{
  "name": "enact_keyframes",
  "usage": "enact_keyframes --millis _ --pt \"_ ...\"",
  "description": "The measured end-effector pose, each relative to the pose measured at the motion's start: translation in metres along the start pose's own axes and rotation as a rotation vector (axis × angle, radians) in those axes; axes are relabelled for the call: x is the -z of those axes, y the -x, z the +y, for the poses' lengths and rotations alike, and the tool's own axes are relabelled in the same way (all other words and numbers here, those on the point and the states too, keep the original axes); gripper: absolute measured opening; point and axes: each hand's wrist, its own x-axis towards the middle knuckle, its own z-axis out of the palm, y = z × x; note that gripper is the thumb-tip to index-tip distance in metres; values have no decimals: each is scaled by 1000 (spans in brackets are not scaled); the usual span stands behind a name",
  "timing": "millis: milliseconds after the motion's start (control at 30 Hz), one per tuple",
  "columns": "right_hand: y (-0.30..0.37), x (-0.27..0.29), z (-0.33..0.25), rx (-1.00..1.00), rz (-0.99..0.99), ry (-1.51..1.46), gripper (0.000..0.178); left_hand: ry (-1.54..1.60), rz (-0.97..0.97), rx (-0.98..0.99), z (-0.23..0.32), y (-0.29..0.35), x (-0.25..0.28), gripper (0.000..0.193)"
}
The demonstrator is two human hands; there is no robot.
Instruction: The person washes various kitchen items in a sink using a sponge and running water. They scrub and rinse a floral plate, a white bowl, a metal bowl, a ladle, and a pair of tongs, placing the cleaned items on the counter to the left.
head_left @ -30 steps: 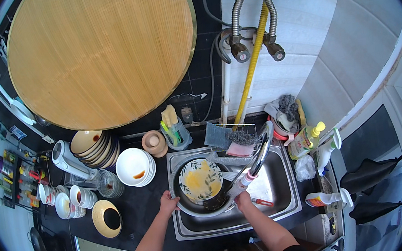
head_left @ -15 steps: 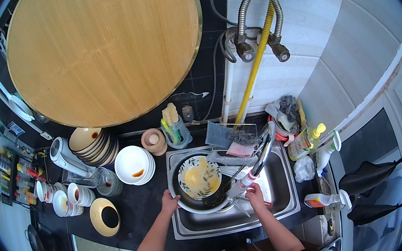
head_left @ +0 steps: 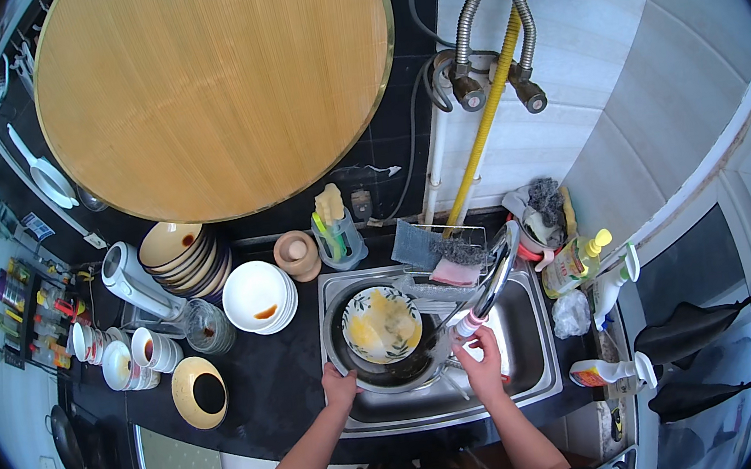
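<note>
A round basin (head_left: 342, 362) with a pale rim and dark inside sits in the left part of the steel sink (head_left: 530, 384). In it lies a white bowl (head_left: 382, 324) with a leaf pattern and yellowish residue. My left hand (head_left: 341, 387) is closed on the basin's near-left rim. Above the basin's right side, my right hand (head_left: 481, 363) has its fingers on the pink-and-white faucet nozzle (head_left: 467, 326). Water seems to run from the nozzle into the basin, though this area is blurred.
Left of the sink stand stacked white bowls (head_left: 255, 296), cream bowls (head_left: 175, 243) and a bowl with dark liquid (head_left: 199, 393). Behind the sink, a wire rack (head_left: 440, 250) holds sponges. Along its right side are a detergent bottle (head_left: 573, 265) and spray bottles (head_left: 606, 371).
The basin has shifted and looks more tilted. My left hand has moved nearer along its rim. The nozzle has swung slightly away from me and right, with my right hand staying at it.
</note>
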Motion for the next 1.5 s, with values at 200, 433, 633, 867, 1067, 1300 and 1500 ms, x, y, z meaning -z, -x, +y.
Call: enact_keyframes --millis 200,433,633,867,1067,1300,1500 --pt "-7 -1 -2 -79 -40 -25 25 40 39 -38 -2 15 -15 24" --pt "-6 -2 1 -129 -52 -133 26 -17 12 -100 -10 5 -12 26" --pt "-5 -1 4 -112 -55 -125 28 -29 9 -67 -1 5 -7 29" --pt "-6 10 15 -85 -119 -193 30 -23 42 -48 -10 -2 -5 26" --pt "-16 69 56 -291 66 -299 30 30 25 -75 -14 -4 -6 26" --pt "18 114 138 -433 241 -260 25 -2 4 -58 0 -3 -4 29" --pt "49 105 158 -577 160 -218 26 -56 62 -29 8 -1 -6 35"
